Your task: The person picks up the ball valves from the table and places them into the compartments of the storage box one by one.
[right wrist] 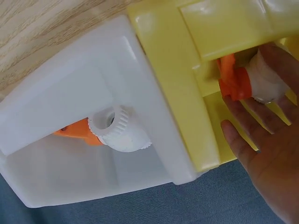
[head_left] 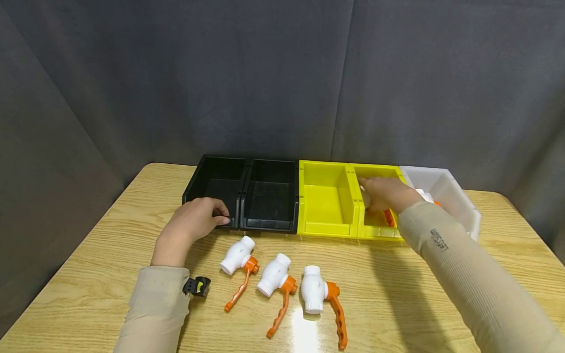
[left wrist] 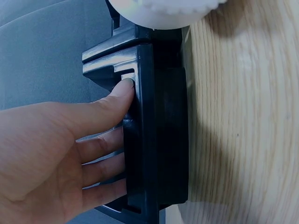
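Yellow plastic makes up the right yellow bin point(head_left: 379, 233), into which a person's right hand point(head_left: 386, 191) reaches from the near right. Inside it is the held valve point(right wrist: 259, 81), white-bodied with an orange handle; the thumb lies over the white body and the fingers pass beneath it, closed about as wide as the valve is thick. Whether the valve touches the bin floor, I cannot tell.

At the left end of the row, the left hand point(head_left: 194, 218) pinches the near lip of the left black bin point(head_left: 222, 189), thumb on the outer side, fingers inside, with only the wall's thickness between them. Next to it, going right, stand the right black bin point(head_left: 270, 201), the left yellow bin point(head_left: 326, 201), the right yellow bin and, at the far right, a whitish bin point(head_left: 441, 181) with another white and orange valve point(right wrist: 124, 133) in it.

Nearer, on the wood-grain table point(head_left: 88, 274), three similar valves lie side by side, apart: the left valve point(head_left: 237, 256), the middle valve point(head_left: 274, 275) and the right valve point(head_left: 313, 290), their orange handles pointing toward the near edge. Beige sleeves cover both forearms, and a dark grey curtain point(head_left: 273, 78) hangs behind everything
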Demonstrator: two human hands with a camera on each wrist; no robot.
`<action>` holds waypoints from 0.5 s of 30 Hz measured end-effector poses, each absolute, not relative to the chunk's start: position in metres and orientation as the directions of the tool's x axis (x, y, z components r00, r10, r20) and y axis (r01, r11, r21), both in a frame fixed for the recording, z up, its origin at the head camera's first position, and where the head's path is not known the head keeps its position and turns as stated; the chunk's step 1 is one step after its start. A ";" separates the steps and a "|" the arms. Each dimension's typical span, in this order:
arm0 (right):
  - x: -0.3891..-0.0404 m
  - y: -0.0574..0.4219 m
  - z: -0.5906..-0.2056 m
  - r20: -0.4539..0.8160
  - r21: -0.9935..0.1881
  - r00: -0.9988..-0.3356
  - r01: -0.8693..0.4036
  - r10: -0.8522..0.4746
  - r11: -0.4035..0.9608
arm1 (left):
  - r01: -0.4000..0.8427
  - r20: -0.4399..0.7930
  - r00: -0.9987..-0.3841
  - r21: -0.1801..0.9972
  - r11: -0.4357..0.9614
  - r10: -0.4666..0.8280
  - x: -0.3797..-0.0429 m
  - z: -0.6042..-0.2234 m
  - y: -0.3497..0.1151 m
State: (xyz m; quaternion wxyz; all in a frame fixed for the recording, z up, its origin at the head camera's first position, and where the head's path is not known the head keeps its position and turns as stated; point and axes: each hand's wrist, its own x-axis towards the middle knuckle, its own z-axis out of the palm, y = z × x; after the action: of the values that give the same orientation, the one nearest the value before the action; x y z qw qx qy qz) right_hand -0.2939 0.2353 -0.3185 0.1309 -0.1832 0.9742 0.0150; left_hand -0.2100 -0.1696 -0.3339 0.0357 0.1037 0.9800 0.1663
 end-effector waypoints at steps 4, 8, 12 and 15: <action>-0.293 0.236 -0.319 -0.251 -0.034 -0.904 -0.350 -0.347 0.936 | 0.192 -0.037 -0.976 0.334 0.923 0.216 -0.210 -0.334 -0.170; -0.291 0.238 -0.319 -0.234 -0.040 -0.900 -0.370 -0.369 0.928 | 0.193 -0.038 -0.975 0.332 0.923 0.218 -0.210 -0.334 -0.170; -0.289 0.241 -0.318 -0.221 -0.046 -0.894 -0.389 -0.389 0.920 | 0.195 -0.037 -0.975 0.333 0.923 0.219 -0.210 -0.334 -0.170; -0.288 0.244 -0.318 -0.220 -0.055 -0.891 -0.394 -0.396 0.917 | 0.194 -0.036 -0.975 0.335 0.922 0.219 -0.210 -0.334 -0.170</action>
State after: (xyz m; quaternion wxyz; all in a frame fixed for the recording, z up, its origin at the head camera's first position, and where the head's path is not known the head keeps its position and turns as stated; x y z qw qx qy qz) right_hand -0.2879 0.2437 -0.3184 0.1141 -0.2033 0.9725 -0.0044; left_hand -0.2102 -0.1700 -0.3336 0.0365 0.1053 0.9796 0.1670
